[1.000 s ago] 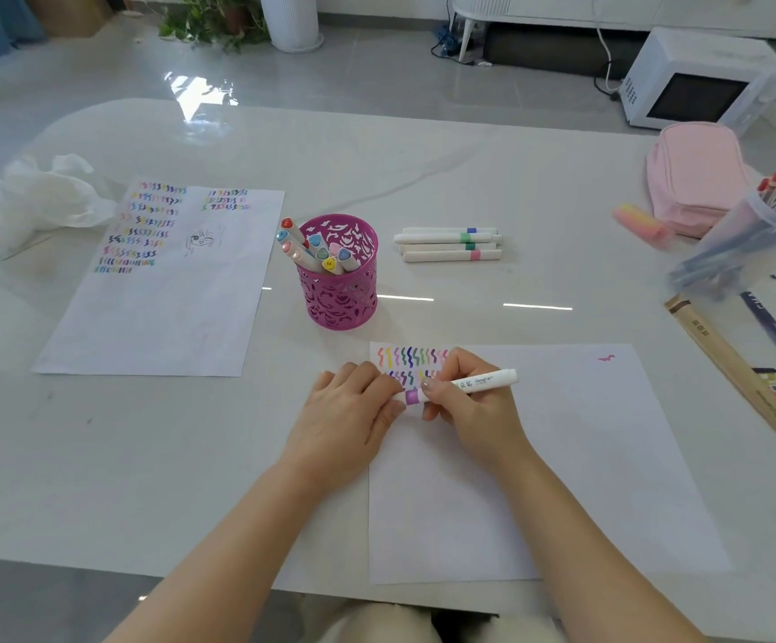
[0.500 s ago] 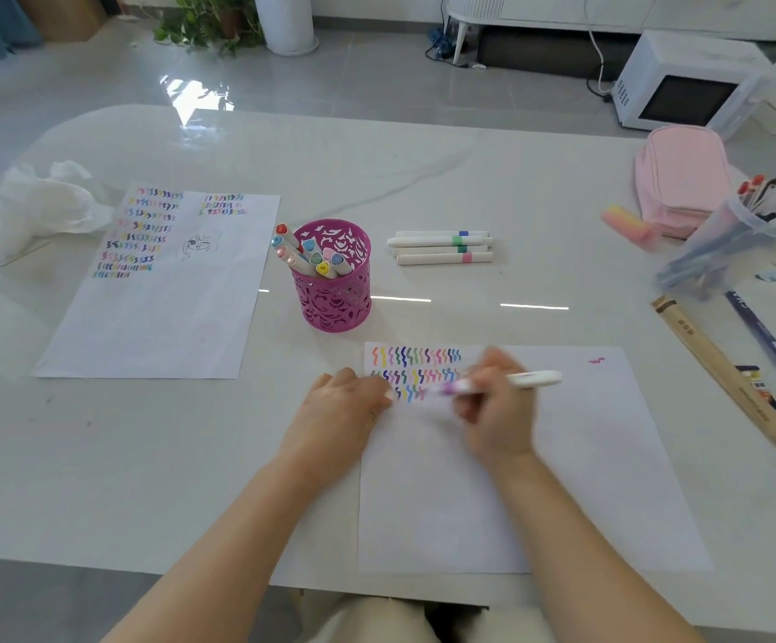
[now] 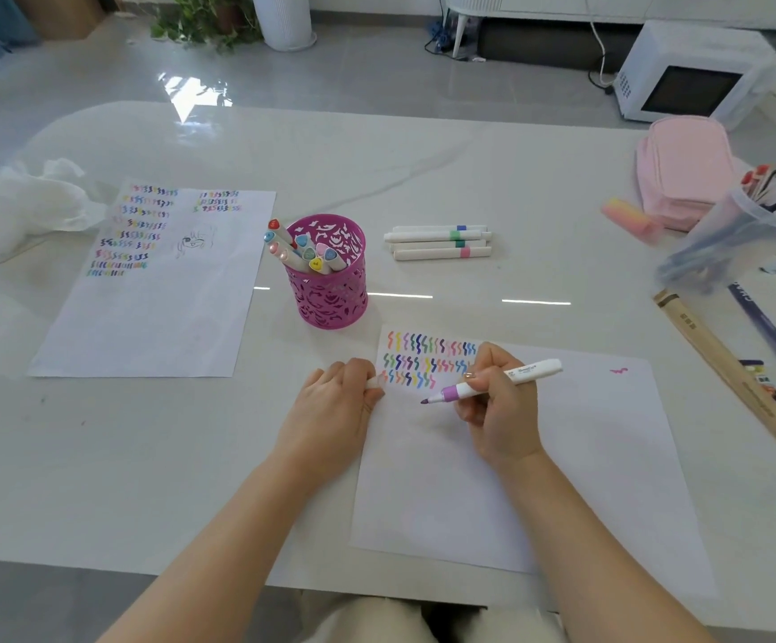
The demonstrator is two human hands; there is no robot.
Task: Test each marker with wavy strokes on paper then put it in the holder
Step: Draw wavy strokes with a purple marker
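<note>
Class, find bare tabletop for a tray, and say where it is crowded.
Bare: white marble table between the scribbled left sheet and left hand; beyond the magenta mesh holder and white loose markers. Crowded: right edge, around the clear pen tub.

1. Papers: two, the left paper (image 3: 145, 327) and the near paper (image 3: 539, 480).
2. Holder (image 3: 330, 299): one, with roughly eight capped markers (image 3: 305, 253) in it.
3. Loose markers (image 3: 437, 244): four, side by side.
4. Held marker (image 3: 532, 368): one, uncapped.
5. Cap (image 3: 373, 381): one.
6. Pouch (image 3: 683, 169): one.
</note>
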